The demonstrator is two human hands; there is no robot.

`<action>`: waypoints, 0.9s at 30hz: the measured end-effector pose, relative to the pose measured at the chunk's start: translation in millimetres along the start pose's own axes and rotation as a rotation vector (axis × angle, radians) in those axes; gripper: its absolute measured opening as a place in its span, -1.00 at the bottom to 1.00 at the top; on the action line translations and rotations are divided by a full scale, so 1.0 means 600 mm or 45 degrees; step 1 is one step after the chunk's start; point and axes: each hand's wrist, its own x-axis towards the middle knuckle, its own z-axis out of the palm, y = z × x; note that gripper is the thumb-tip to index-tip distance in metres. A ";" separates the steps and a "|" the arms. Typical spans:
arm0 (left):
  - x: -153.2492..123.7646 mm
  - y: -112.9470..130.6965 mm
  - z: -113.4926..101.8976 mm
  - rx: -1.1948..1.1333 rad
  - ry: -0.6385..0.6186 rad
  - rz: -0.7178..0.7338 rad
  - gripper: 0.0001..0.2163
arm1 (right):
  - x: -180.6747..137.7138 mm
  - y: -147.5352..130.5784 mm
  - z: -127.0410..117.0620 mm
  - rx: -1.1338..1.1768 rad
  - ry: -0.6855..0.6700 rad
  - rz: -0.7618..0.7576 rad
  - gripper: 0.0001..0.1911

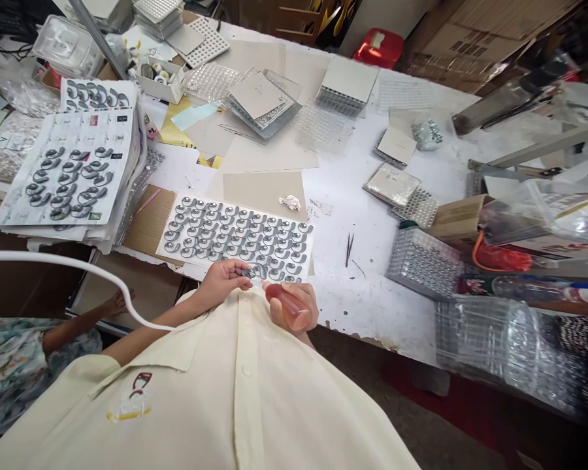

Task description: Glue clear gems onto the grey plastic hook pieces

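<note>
My left hand (pixel 224 277) is closed in a pinch on a small grey curved piece at the near edge of a white card (pixel 235 238) covered with several rows of the same grey pieces. My right hand (pixel 294 307) is wrapped round a small reddish squeeze bottle (pixel 285 301), whose tip points at the piece in my left hand. Both hands hover just above the table's front edge, close to my cream shirt.
A stack of printed cards (pixel 71 170) with grey pieces lies at the left. Clear blister trays (pixel 424 261) and plastic bags crowd the right. Tweezers (pixel 349 248) lie on the white table (pixel 367 209). Another person's hand (pixel 117 301) shows at the lower left.
</note>
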 end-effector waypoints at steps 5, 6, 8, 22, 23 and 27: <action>0.000 0.002 0.001 0.001 0.003 -0.008 -0.64 | 0.002 -0.001 0.003 0.007 -0.004 0.036 -0.79; 0.000 0.002 0.001 0.002 0.001 -0.006 -0.65 | 0.003 -0.001 0.003 0.008 -0.006 0.041 -0.79; 0.000 0.001 0.000 -0.002 0.000 -0.006 -0.65 | 0.004 -0.002 0.004 0.012 -0.013 0.050 -0.80; 0.002 -0.002 -0.002 -0.059 0.007 -0.022 -0.62 | -0.002 0.000 0.005 0.082 -0.027 0.085 -0.79; 0.002 -0.002 -0.002 -0.062 0.010 -0.024 -0.62 | -0.003 0.001 0.005 0.079 -0.027 0.080 -0.79; 0.002 -0.002 -0.002 -0.068 0.012 -0.025 -0.62 | -0.003 0.002 0.005 0.062 -0.037 0.058 -0.78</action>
